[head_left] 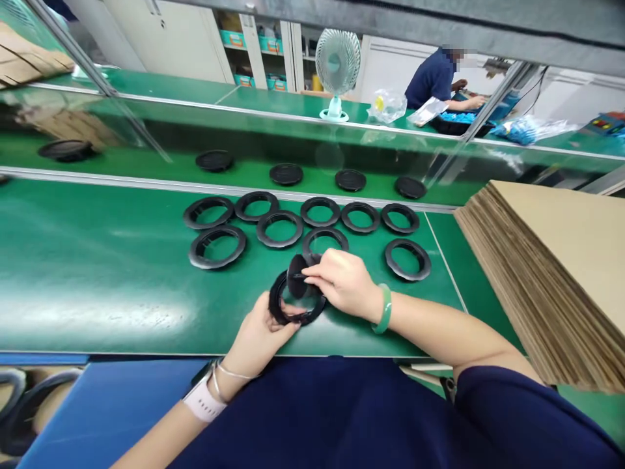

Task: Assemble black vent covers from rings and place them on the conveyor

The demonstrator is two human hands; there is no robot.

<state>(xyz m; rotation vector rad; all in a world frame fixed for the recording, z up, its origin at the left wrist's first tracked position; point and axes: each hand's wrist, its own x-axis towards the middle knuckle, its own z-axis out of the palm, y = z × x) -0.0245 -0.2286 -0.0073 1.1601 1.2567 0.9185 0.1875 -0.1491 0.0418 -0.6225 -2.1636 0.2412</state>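
My left hand [266, 326], with a watch on its wrist, grips a black plastic ring [277, 301] by its lower left side, tilted above the green bench. Between the thumb and fingers of my right hand [342, 280] is a black round disc [295, 277], pinched by a small raised part in its middle. The disc stands on edge at the ring's opening; whether the two touch I cannot tell. Just beyond my right hand lies another black ring [326, 240], partly covered by the fingers.
Several black rings [279, 229] lie flat across the green bench [122, 260]. Behind them, black round pieces [286, 174] sit on a green strip past a metal rail. A cardboard stack [551, 260] stands right. Farther back are a fan [336, 71] and a co-worker [432, 78].
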